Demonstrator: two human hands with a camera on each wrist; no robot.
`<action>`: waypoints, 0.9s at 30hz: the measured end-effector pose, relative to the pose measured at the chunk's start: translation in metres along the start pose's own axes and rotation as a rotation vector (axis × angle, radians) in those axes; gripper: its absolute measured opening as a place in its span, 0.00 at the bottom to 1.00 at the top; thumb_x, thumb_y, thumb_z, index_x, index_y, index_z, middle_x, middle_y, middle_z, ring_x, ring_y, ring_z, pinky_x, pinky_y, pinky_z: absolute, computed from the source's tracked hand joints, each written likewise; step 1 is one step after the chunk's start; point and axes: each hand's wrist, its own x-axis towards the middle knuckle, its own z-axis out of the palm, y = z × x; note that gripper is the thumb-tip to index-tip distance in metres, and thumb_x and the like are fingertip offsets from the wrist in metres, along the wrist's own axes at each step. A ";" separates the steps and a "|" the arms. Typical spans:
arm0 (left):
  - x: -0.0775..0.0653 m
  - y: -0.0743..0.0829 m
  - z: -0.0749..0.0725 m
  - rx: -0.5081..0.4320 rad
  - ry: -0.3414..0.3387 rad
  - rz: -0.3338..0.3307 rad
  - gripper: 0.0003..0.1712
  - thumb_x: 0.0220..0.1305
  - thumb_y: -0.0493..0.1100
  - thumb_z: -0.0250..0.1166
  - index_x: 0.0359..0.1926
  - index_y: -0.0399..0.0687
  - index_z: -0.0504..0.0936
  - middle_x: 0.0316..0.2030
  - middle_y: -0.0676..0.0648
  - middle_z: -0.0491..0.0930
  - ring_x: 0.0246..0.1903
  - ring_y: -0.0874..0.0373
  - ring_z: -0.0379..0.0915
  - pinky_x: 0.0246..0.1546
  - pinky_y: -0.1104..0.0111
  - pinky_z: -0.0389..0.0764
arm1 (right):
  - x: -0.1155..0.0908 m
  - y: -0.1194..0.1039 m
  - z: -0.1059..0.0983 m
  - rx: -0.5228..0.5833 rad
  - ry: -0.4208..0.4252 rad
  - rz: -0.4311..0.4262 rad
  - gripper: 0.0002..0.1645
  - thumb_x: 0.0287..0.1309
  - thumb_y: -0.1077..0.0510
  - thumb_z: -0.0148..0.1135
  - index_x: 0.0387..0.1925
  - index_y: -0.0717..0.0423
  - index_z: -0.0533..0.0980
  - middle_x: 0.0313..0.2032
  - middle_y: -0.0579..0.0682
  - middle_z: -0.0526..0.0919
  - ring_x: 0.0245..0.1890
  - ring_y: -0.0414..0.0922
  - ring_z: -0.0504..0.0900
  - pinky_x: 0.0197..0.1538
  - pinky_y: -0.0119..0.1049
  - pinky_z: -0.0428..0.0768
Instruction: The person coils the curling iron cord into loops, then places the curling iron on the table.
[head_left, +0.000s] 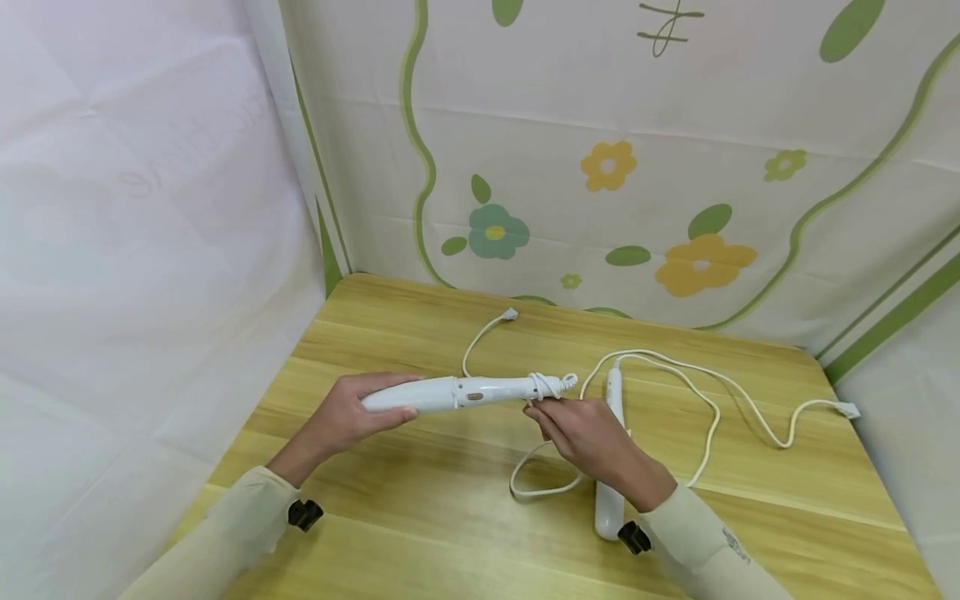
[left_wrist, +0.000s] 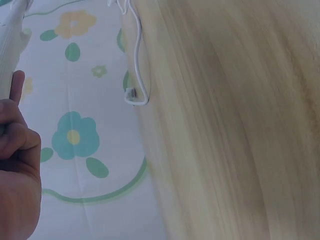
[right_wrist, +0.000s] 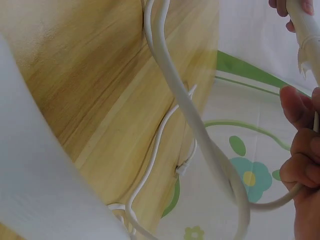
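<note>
A white hair straightener is held level above the table, a small switch on its side. My left hand grips its wide end, thumb along the near side. Cord is wound round the narrow end and coils at the tip. Beside those turns, my right hand pinches the white cord, which passes through curled fingers in the right wrist view. In the left wrist view, my left hand shows only partly at the edge. A second white hair straightener lies on the table, partly behind my right hand.
The wooden table bears loose cord loops. One plug lies near the back edge, another plug at the right edge. A flowered cloth hangs behind the table, and a plain white cloth hangs at left.
</note>
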 end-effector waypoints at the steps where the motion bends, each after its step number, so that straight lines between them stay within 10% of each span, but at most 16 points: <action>1: 0.000 0.000 0.001 0.017 0.007 0.011 0.25 0.65 0.38 0.80 0.63 0.47 0.89 0.60 0.39 0.89 0.40 0.55 0.84 0.36 0.64 0.87 | 0.000 0.000 0.000 -0.006 0.002 0.003 0.31 0.90 0.43 0.39 0.29 0.47 0.77 0.17 0.33 0.74 0.16 0.26 0.64 0.21 0.22 0.62; 12: 0.002 0.004 -0.003 0.139 0.155 0.046 0.25 0.63 0.39 0.81 0.62 0.52 0.90 0.56 0.42 0.91 0.39 0.56 0.83 0.33 0.66 0.85 | -0.007 -0.002 -0.003 0.033 -0.018 0.092 0.14 0.82 0.55 0.61 0.34 0.52 0.78 0.20 0.36 0.68 0.21 0.28 0.62 0.25 0.22 0.64; 22: 0.005 0.005 -0.005 0.230 0.262 0.129 0.27 0.60 0.38 0.83 0.61 0.51 0.90 0.52 0.42 0.93 0.34 0.58 0.83 0.28 0.67 0.83 | -0.001 -0.010 -0.007 0.359 0.024 0.404 0.08 0.74 0.65 0.66 0.37 0.49 0.84 0.21 0.35 0.79 0.18 0.25 0.63 0.22 0.24 0.65; 27: 0.007 0.005 -0.004 0.291 0.277 0.179 0.27 0.58 0.39 0.84 0.60 0.51 0.91 0.51 0.44 0.93 0.36 0.59 0.84 0.30 0.67 0.84 | 0.001 -0.007 -0.014 0.258 0.002 0.318 0.06 0.74 0.63 0.67 0.39 0.50 0.85 0.21 0.34 0.76 0.19 0.25 0.63 0.23 0.22 0.64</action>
